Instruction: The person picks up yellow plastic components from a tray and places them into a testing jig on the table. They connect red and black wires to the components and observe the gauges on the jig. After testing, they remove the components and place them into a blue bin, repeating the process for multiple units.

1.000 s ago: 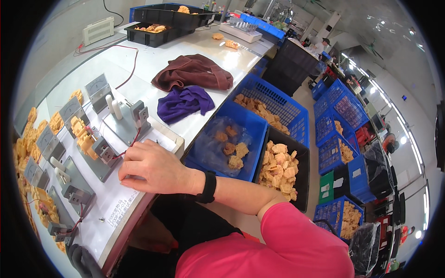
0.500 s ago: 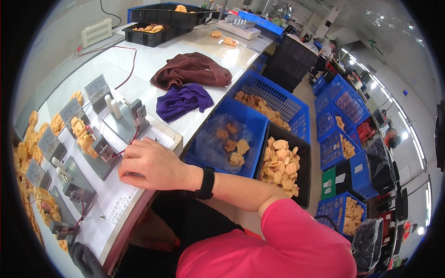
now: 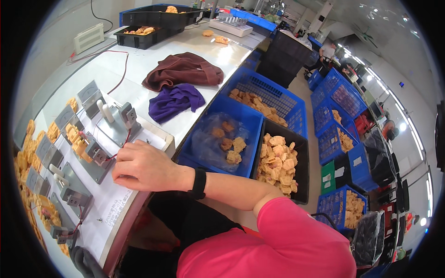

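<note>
Hand: right hand (image 3: pixel 143 166) lies palm down on the white board (image 3: pixel 104 204) at the bench's near edge, fingers curled toward the grey clamp fixture (image 3: pixel 95 155); whether they pinch anything, I cannot tell, the knuckles hide the tips.
Arm: forearm comes in from the lower right, pink sleeve (image 3: pixel 278 241) at the shoulder, black wristband (image 3: pixel 199 184) just behind the hand.
Other hand: left one is out of sight.
Fixture: it sits touching the fingertips, a thin red wire (image 3: pixel 124 140) running along its top toward the hand.
Near left: more grey fixtures (image 3: pixel 69 194) in a row along the board, orange-yellow parts (image 3: pixel 74 134) between them and piled along the far left rim.
Behind the fixture: a white peg (image 3: pixel 108 112) stands upright on a grey plate.
Right of the bench: blue crate (image 3: pixel 222 139) with a clear bag and a few tan pieces, black bin (image 3: pixel 282 162) heaped with tan pieces just beside it.
Mid bench: purple cloth (image 3: pixel 175 100), brown cloth (image 3: pixel 181 70) touching it behind.
Beyond: second blue basket (image 3: pixel 269 99) of tan pieces.
Far end: black trays (image 3: pixel 148 32) on the white tabletop (image 3: pixel 222 51).
Far right: stacked blue crates (image 3: pixel 338 116) along the aisle.
</note>
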The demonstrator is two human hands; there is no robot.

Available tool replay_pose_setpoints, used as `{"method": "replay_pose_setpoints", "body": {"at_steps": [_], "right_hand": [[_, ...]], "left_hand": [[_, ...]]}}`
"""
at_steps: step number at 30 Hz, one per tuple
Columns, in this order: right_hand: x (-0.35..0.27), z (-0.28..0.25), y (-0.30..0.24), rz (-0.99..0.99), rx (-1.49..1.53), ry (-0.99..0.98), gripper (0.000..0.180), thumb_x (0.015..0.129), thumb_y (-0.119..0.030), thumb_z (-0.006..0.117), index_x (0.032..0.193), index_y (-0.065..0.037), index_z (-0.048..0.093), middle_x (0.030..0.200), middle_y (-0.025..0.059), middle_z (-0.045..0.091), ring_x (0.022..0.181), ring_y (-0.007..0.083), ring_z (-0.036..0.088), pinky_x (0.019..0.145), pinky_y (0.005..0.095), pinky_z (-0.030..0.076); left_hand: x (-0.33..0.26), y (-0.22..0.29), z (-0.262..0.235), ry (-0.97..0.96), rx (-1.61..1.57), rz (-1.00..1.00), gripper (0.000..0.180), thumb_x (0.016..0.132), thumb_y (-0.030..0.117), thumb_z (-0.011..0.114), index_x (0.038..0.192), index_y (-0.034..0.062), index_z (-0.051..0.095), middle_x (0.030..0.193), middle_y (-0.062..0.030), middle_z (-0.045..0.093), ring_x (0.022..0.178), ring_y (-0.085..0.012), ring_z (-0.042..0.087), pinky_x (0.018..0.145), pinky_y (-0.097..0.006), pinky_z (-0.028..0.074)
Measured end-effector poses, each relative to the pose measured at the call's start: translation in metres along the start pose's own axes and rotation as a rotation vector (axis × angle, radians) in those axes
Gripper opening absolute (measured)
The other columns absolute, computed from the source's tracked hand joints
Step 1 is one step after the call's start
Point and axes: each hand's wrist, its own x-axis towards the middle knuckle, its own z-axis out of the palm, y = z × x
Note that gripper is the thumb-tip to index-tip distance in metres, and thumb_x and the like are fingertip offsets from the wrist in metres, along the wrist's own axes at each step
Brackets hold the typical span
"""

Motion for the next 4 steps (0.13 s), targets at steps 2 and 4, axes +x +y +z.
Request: {"method": "replay_pose_setpoints", "body": {"at_steps": [2,4], "right_hand": [[0.0002,0.0017,0.0005,0.000,0.006,-0.006,0.009,0.082,-0.020,0.073,0.083,-0.015,0.066,0.085,0.0002,0.056,0.084,0.0202,0.057,0.077,0.0352,0.044],[-0.0005,0.0019,0.0012,-0.001,0.001,-0.006,0.009,0.082,-0.020,0.073,0.084,-0.015,0.066,0.085,0.0002,0.056,0.085,0.0201,0.057,0.077,0.0351,0.044]], "left_hand": [[-0.0006,0.0053,-0.0023,0.011,-0.228,-0.101,0.041,0.101,0.015,0.056,0.138,-0.0022,0.052,0.134,-0.0128,0.059,0.122,-0.0248,0.057,0.109,-0.034,0.044],[-0.0001,0.0121,-0.0054,0.003,-0.528,-0.254,0.042,0.102,0.019,0.055,0.140,0.0020,0.052,0.140,-0.0124,0.055,0.133,-0.0259,0.050,0.118,-0.037,0.034]]}}
